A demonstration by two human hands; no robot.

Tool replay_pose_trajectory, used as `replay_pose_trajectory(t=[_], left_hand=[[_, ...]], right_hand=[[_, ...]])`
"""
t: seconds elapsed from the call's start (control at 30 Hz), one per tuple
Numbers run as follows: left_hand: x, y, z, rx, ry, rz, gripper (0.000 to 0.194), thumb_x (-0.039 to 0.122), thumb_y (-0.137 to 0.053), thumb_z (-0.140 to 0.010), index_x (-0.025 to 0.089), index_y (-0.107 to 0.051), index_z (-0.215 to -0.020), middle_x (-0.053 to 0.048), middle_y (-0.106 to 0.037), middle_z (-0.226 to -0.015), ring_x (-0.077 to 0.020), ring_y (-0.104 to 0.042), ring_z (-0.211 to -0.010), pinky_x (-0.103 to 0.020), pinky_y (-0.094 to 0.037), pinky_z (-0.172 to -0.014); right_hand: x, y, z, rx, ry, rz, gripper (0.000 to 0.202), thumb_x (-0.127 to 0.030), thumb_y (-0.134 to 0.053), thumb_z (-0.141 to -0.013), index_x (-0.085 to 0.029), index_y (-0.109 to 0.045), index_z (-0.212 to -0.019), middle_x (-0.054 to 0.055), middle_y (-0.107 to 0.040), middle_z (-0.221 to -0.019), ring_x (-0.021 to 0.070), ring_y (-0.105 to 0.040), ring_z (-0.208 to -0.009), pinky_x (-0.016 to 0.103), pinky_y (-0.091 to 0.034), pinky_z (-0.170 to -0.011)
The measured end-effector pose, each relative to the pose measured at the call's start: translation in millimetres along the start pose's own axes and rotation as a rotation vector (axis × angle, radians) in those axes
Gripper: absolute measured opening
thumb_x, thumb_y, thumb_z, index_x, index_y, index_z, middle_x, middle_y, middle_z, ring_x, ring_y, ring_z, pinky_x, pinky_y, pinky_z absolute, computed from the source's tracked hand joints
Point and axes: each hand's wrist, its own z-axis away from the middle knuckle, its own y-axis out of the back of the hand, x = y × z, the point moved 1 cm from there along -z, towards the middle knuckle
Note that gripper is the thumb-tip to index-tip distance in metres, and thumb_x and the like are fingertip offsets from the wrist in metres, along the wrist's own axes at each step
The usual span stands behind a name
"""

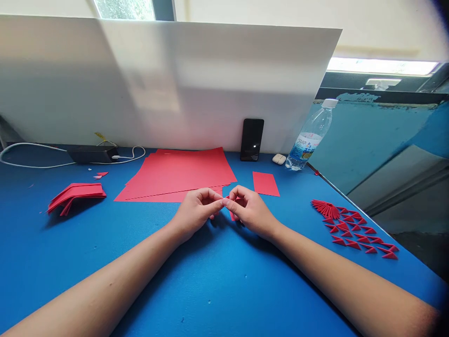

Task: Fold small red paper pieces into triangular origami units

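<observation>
My left hand [199,207] and my right hand [250,210] meet at the middle of the blue table, thumbs and fingertips pinched together. Between them is a small piece of red paper [232,216], mostly hidden by the fingers; its folds cannot be made out. Just behind the hands lie large red sheets [178,171] in a loose stack. A single small red paper rectangle [265,183] rests beyond my right hand. Over to the right, many small folded red paper triangles [352,242] lie in rows, beside a fanned group of them [325,208].
At left stands a bent stack of red paper strips [77,193], near red scraps [101,174]. Along the white board [210,84] are a black adapter with cable [93,153], a phone [252,139], a white earbud case [279,159] and a water bottle [310,135]. The table's edge runs down the right.
</observation>
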Motion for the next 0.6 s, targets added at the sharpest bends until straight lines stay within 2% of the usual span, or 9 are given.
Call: replay_pose_trajectory(t=[0.6], left_hand=[[2.2,-0.6,0.8,-0.038,0.019,-0.008,0.024,0.034,-0.072,-0.067,0.013,-0.063,-0.072,0.001,-0.058,-0.062,-0.0096,-0.050,-0.056,-0.022,-0.042,-0.054]], right_hand=[[3.8,1.7,-1.1,0.000,0.031,0.117,0.032,-0.047,-0.058,-0.082,-0.019,-0.047,-0.073,-0.003,-0.051,-0.057,0.0097,-0.044,-0.049,0.022,-0.032,-0.049]])
